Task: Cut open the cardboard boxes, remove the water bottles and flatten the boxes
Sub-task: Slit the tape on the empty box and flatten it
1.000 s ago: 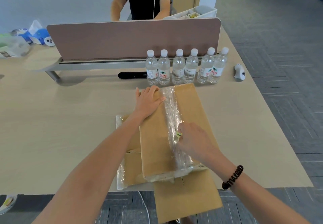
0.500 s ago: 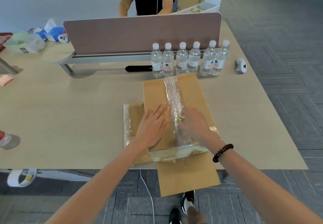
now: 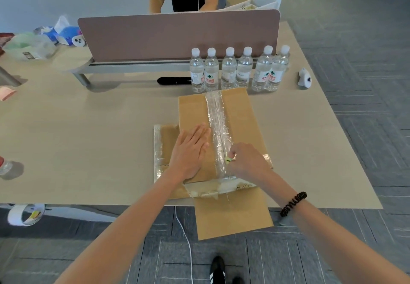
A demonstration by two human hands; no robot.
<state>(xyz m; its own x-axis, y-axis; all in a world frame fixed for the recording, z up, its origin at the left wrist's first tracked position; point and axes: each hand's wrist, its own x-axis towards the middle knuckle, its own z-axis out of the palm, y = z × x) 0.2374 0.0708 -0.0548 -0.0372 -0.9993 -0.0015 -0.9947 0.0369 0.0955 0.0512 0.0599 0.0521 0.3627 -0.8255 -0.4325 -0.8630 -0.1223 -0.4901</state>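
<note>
Cardboard box (image 3: 239, 115), brown and flattened, lies on the pale table (image 3: 88, 139) under both hands, its near end overhanging the edge. The left hand (image 3: 190, 152) rests palm-down beside the clear tape strip (image 3: 216, 115), fingers (image 3: 199, 132) straight, pressed together. The right hand (image 3: 248, 164) curls round a small yellow-green cutter (image 3: 228, 160) on the tape. A second ago the left hand lay at the far end.

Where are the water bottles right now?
In the head view, the water bottles stand in a row right of centre on the table, in front of the divider screen, beyond the far end of the cardboard box.
</note>
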